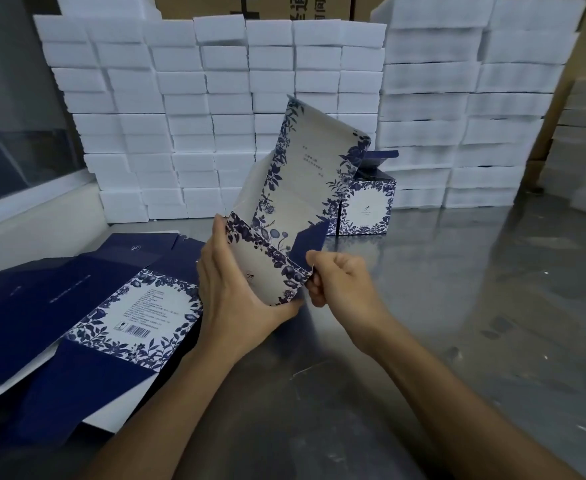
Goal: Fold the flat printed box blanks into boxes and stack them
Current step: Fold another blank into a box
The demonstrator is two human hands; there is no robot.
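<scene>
I hold one blank [295, 188] upright above the table [457, 289], just in front of the finished box [367, 206]. My left hand [229, 289] grips its lower left corner, thumb under the bottom edge, fingers curled behind. My right hand [336, 282] pinches the lower right edge, fingers curled tight on the card. The blank is half opened; one navy flap [310, 242] juts out just above my right hand.

Judgement: to square the sleeve well, I should push the two held edges toward each other along the creases, then tuck the navy flap.

Count: one blank in hand; one finished box; a pile of flat blanks [87, 306] left of the box (number not countable, they overlap). Foam blocks [215, 98] stand stacked behind the box, too many to count.
</scene>
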